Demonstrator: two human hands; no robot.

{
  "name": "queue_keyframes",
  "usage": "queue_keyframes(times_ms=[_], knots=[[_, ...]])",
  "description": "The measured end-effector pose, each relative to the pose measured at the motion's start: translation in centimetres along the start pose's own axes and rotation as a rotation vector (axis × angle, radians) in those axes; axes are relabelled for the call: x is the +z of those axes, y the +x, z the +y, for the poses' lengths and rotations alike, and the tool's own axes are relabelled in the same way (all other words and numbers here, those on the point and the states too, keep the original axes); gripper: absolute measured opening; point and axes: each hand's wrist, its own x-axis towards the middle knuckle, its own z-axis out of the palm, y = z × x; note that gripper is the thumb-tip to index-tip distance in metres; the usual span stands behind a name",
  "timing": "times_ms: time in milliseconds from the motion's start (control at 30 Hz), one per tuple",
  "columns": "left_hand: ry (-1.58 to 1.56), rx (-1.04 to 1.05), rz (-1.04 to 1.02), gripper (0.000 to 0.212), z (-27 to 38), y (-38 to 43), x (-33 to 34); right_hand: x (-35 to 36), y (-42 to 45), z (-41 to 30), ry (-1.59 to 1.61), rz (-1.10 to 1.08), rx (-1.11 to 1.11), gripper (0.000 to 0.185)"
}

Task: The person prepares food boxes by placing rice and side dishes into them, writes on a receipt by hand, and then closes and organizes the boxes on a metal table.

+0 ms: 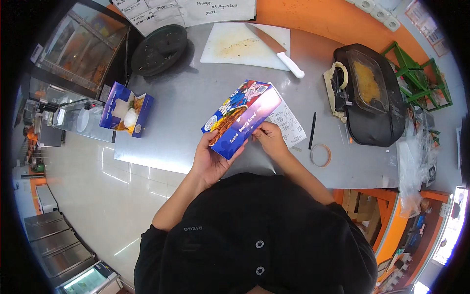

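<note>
A printed blue cardboard food box (238, 117) is tilted above the steel table, with my left hand (216, 158) gripping its lower end. My right hand (268, 137) pinches near the box's right edge, its fingertips by a white paper slip (288, 123) that bears writing. Whether those fingers hold the slip or the box, I cannot tell. Right of the slip lie a black pen (312, 130) and a roll of clear tape (320, 155). A second blue food box (126, 110) stands at the table's left edge.
Across the steel table (169, 110), a white-handled knife (290, 64) lies over a white cutting board (235, 46). A round black lid (159, 49) is at the back left. A clear food container (367, 82) rests on a black case (396, 125) at right, beside a tape dispenser (339, 92).
</note>
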Motion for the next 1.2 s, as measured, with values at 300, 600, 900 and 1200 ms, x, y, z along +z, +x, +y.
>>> queue_keyframes(times_ms=[300,600,900,1200], knots=[[-0.127,0.022,-0.023,0.054,-1.0,0.3,-1.4,-0.3,0.3,-1.0,-0.257,0.445,0.049,0.018],[-0.031,0.033,-0.046,0.051,-1.3,0.1,-2.0,-0.5,2.7,-9.6,-1.124,-0.161,-0.527,0.038],[-0.117,0.054,-0.071,0.055,-0.3,0.1,-2.7,-1.4,2.6,-4.0,-0.84,0.004,-0.336,0.095],[0.727,0.267,0.259,0.064,0.2,5.6,-7.2,-5.7,0.7,-0.8,-0.811,0.086,-0.169,0.085]])
